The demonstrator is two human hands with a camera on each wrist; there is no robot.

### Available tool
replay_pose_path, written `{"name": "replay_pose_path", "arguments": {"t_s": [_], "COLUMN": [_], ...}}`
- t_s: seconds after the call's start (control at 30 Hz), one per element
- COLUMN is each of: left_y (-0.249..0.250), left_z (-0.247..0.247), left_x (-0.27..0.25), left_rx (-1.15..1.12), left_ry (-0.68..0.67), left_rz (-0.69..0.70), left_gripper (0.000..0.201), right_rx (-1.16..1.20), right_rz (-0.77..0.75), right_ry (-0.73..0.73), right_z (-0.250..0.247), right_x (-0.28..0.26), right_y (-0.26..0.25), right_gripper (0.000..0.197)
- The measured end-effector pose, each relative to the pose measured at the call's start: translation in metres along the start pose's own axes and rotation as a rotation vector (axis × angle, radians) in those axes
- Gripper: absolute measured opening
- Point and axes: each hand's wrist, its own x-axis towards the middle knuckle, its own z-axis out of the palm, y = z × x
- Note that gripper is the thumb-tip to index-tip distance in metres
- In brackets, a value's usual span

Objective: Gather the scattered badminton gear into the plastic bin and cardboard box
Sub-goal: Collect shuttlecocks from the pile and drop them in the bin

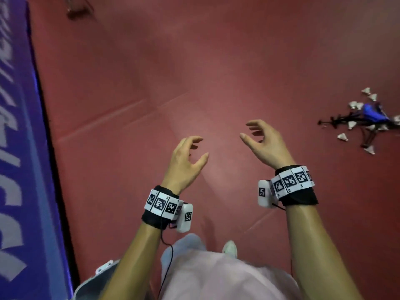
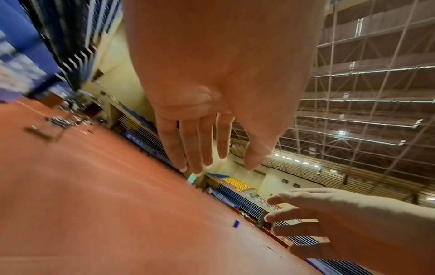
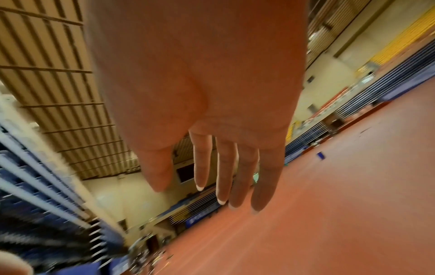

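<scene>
Both hands are raised in front of me over the red court floor and hold nothing. My left hand (image 1: 190, 152) has loosely curved fingers; in the left wrist view the left hand (image 2: 212, 148) shows straight fingers. My right hand (image 1: 257, 137) is relaxed too, and the right hand (image 3: 221, 178) has straight fingers in its wrist view. A pile of white shuttlecocks (image 1: 343, 137) and dark rackets (image 1: 346, 121) with a blue item (image 1: 371, 113) lies on the floor far to the right. A pale plastic bin's corner (image 1: 104, 269) shows at the bottom left, beside my left forearm.
A blue padded barrier with white lettering (image 1: 23, 148) runs along the left edge. Open red floor (image 1: 216, 72) stretches ahead. A dark stand-like object (image 1: 78, 9) sits at the far top left. My light clothing and a white shoe (image 1: 230, 247) are below.
</scene>
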Motion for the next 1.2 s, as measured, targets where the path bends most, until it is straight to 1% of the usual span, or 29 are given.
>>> {"name": "replay_pose_path", "arguments": {"t_s": [0.1, 0.17, 0.33, 0.47, 0.5, 0.6, 0.7, 0.83, 0.93, 1.0, 1.13, 1.2], "left_y": [0.037, 0.055, 0.084, 0.1, 0.103, 0.12, 0.142, 0.175, 0.196, 0.209, 0.239, 0.258], "left_z": [0.058, 0.09, 0.166, 0.236, 0.245, 0.294, 0.339, 0.385, 0.42, 0.449, 0.522, 0.563], "left_x": [0.04, 0.067, 0.141, 0.221, 0.232, 0.296, 0.364, 0.438, 0.478, 0.5, 0.542, 0.564], "left_rx": [-0.016, -0.007, -0.018, -0.035, -0.036, -0.078, -0.084, -0.075, -0.049, -0.041, -0.015, -0.003], "left_ry": [-0.113, -0.189, -0.331, -0.43, -0.436, -0.477, -0.525, -0.606, -0.694, -0.745, -0.839, -0.863], "left_rz": [0.091, 0.152, 0.251, 0.311, 0.324, 0.364, 0.395, 0.443, 0.464, 0.483, 0.538, 0.563], "left_gripper": [0.039, 0.039, 0.038, 0.038, 0.038, 0.038, 0.038, 0.036, 0.037, 0.037, 0.038, 0.04], "right_rx": [0.04, 0.061, 0.061, 0.033, 0.03, 0.027, 0.01, 0.026, 0.033, 0.047, 0.036, 0.04], "right_rz": [0.102, 0.163, 0.272, 0.337, 0.341, 0.371, 0.409, 0.476, 0.522, 0.549, 0.622, 0.66], "right_ry": [0.168, 0.252, 0.397, 0.484, 0.497, 0.55, 0.572, 0.624, 0.626, 0.667, 0.728, 0.755], "right_z": [-0.062, -0.092, -0.151, -0.197, -0.203, -0.233, -0.263, -0.299, -0.325, -0.346, -0.39, -0.418], "right_x": [0.004, 0.006, 0.023, 0.063, 0.07, 0.118, 0.168, 0.214, 0.234, 0.244, 0.259, 0.267], "right_y": [0.045, 0.074, 0.138, 0.188, 0.194, 0.227, 0.255, 0.283, 0.307, 0.327, 0.381, 0.412], "right_gripper": [0.038, 0.038, 0.037, 0.037, 0.036, 0.035, 0.035, 0.035, 0.037, 0.035, 0.035, 0.036]}}
